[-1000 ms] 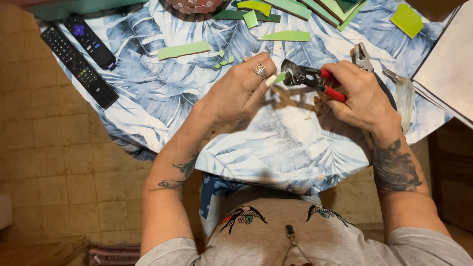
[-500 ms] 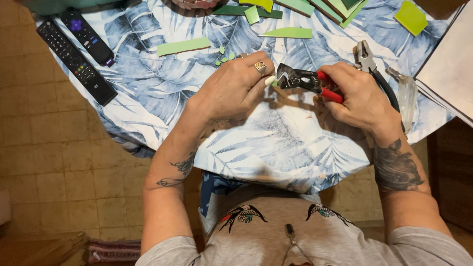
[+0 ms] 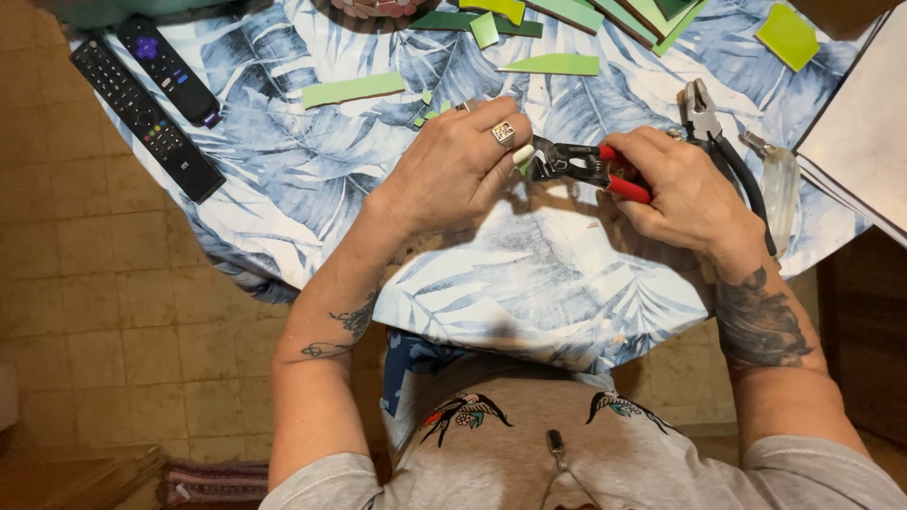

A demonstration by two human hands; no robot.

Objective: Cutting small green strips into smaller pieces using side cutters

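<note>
My right hand (image 3: 682,196) grips red-handled nippers (image 3: 586,166), their black jaws pointing left. My left hand (image 3: 455,168), with a ring on one finger, pinches a small pale green piece (image 3: 522,156) held right at the jaws. Both hands hover over a table with a blue leaf-print cloth (image 3: 529,283). Most of the small piece is hidden by my fingers.
Green strips and shards (image 3: 351,90) lie scattered across the far side of the cloth. Black-handled pliers (image 3: 713,127) rest beyond my right hand, near a clear tool (image 3: 780,184). Two black remotes (image 3: 146,118) lie at the left. A white board (image 3: 860,132) sits at the right edge.
Both hands have shifted slightly away from me with the nippers and the small piece. The grip looks the same.
</note>
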